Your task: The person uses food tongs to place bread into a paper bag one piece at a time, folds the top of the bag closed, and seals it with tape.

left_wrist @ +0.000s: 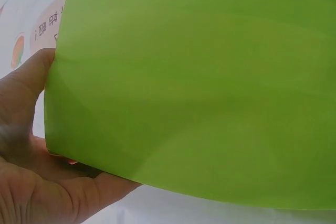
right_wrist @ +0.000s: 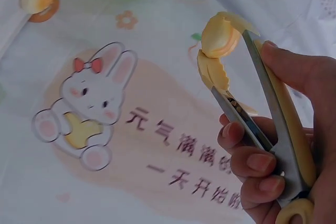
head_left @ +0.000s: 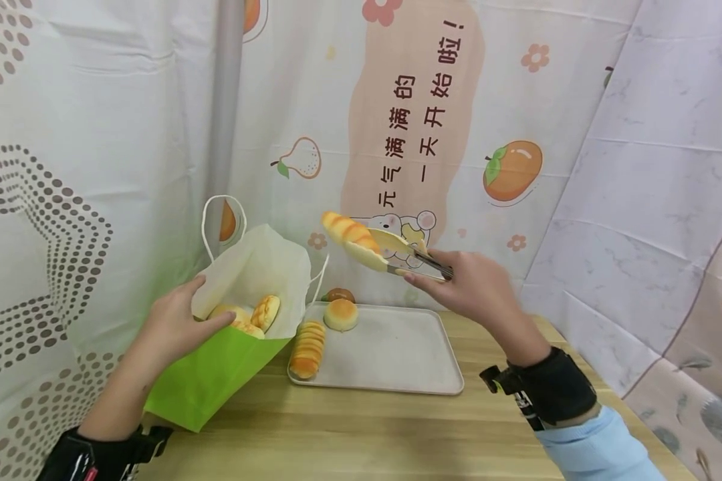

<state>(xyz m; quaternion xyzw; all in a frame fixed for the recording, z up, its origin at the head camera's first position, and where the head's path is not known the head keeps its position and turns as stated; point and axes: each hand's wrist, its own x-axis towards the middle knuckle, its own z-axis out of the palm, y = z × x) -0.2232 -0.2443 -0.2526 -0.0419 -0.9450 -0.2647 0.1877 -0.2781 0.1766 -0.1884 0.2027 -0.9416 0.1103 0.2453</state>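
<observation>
My right hand [head_left: 472, 284] grips a pair of metal tongs [head_left: 433, 262] with cream-coloured tips, raised above the tray. Between those tips is a long orange-striped bread roll [head_left: 350, 230], also seen end-on in the right wrist view as a pale bread roll [right_wrist: 218, 36]. At the mouth of a green paper bag [head_left: 222, 374], my left hand [head_left: 174, 324] holds the near left rim. Its thumb lies over the edge; the other fingertips are partly hidden. Several bread pieces [head_left: 266, 312] lie inside the bag, which leans with its white lining showing.
Right of the bag, a pale tray [head_left: 397, 347] sits on the wooden table [head_left: 349, 427]. It carries a long ridged bread [head_left: 308, 349], a round bun [head_left: 340, 314] and a darker brown piece [head_left: 339, 294] behind. White bag handles [head_left: 224, 198] stick up; printed curtains surround the table.
</observation>
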